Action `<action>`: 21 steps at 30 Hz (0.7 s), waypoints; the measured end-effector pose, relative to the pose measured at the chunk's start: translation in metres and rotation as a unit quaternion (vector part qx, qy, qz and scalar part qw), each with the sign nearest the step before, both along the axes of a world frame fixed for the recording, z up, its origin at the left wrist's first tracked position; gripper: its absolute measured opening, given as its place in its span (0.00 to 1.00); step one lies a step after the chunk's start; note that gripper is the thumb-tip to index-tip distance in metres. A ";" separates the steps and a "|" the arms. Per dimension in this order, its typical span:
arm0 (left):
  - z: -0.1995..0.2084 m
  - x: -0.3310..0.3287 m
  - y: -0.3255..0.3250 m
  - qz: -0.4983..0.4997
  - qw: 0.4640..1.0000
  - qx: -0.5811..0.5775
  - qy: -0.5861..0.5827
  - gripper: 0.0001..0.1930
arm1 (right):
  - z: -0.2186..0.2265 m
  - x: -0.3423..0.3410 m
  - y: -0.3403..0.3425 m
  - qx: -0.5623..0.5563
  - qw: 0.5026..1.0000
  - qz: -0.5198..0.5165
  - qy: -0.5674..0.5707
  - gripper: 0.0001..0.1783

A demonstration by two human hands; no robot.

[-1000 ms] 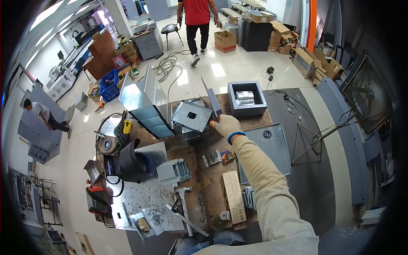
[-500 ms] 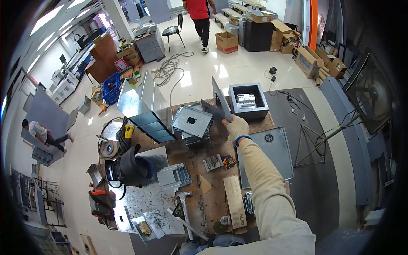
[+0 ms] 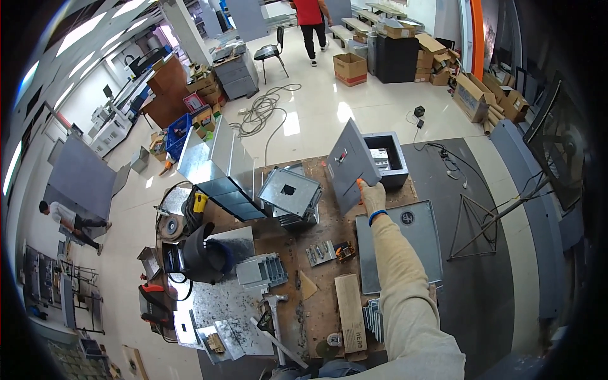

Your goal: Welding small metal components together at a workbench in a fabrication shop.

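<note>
My right hand (image 3: 373,197), a blue band at its wrist, is closed on the lower right edge of a grey metal panel (image 3: 348,166). The panel stands tilted, its face with small cutouts toward me. Partly behind it is a grey metal box (image 3: 401,163), its open side up and white breakers (image 3: 381,158) inside. A flat grey metal sheet (image 3: 415,253) lies below my right forearm. To the panel's left, square metal plates (image 3: 289,190) with a central hole are stacked. My left hand is out of view.
On the table lie a hammer (image 3: 275,316), a welding mask (image 3: 201,256), an angle grinder (image 3: 192,206), a long narrow carton (image 3: 350,310) and a tape measure (image 3: 344,251). Shiny metal casings (image 3: 221,164) stand at the far left. A fan (image 3: 554,142) stands right. Two people are farther off.
The panel has turned from nearly edge-on to show its broad face, and now hides part of the box. My right hand has moved slightly right and down with it.
</note>
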State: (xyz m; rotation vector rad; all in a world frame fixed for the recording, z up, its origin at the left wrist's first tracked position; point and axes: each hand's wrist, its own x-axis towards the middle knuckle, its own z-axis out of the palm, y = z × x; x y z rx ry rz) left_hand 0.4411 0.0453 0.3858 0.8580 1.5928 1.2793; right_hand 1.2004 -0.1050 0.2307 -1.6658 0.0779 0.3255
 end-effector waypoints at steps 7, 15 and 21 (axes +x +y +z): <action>-0.006 0.020 -0.010 -0.016 1.000 -0.021 0.015 0.06 | 0.002 0.018 -0.029 0.263 0.962 -0.057 0.048 0.22; -0.021 0.035 -0.023 -0.019 0.999 -0.042 0.024 0.05 | -0.004 0.085 -0.063 0.398 0.910 -0.090 0.069 0.32; -0.011 0.024 -0.030 -0.012 0.998 -0.043 0.045 0.05 | 0.004 0.076 -0.065 0.236 0.949 -0.041 0.206 0.33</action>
